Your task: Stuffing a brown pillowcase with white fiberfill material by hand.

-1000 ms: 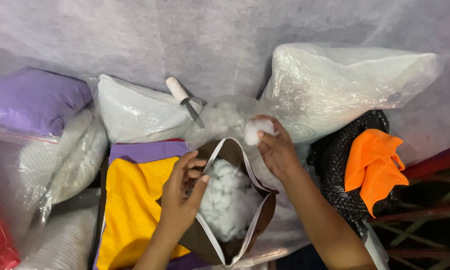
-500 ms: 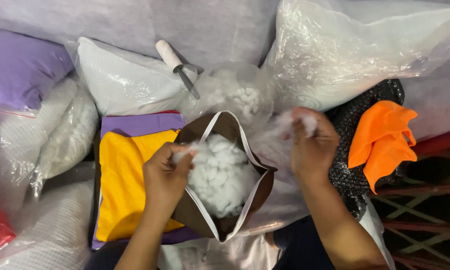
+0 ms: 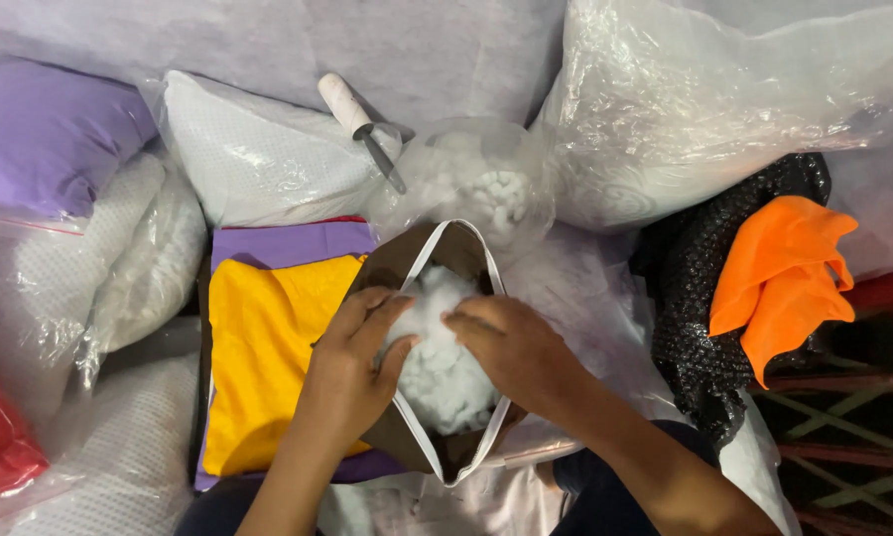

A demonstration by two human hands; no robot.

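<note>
Grey non-woven sheeting (image 3: 268,50) covers the work surface and backdrop, crowded with bagged goods. Both hands work at the mouth of a brown fabric cover (image 3: 437,260) trimmed with a white edge, which lies directly below them. The left hand (image 3: 352,362) sits on the near-left lip of the opening, fingers curled over the edge and partly spread, holding the cloth aside. The right hand (image 3: 511,347) lies palm-down just beside it, fingers bent and closed onto the white fibre stuffing (image 3: 442,372) that fills the opening; whether it still grips a loose tuft cannot be told, as the palm hides it. The step in hand appears to be packing: stuffing is being pressed into the cover. The next move likely calls for pushing the fibre toward the far corners while the left hand keeps the mouth open, then taking more from the clear bag of stuffing (image 3: 481,189), which sits just beyond the fingertips. Left of the left hand, touching the cover, lies a yellow cloth (image 3: 268,347) on a purple cloth (image 3: 288,243). Beyond that, a white-handled tool (image 3: 359,124) rests on a bagged white pillow (image 3: 258,159). Well to the right of the right hand, an orange cloth (image 3: 779,273) lies on black mesh material (image 3: 704,328), below a large clear bag (image 3: 724,109). A purple cushion (image 3: 50,134) lies at far left.
</note>
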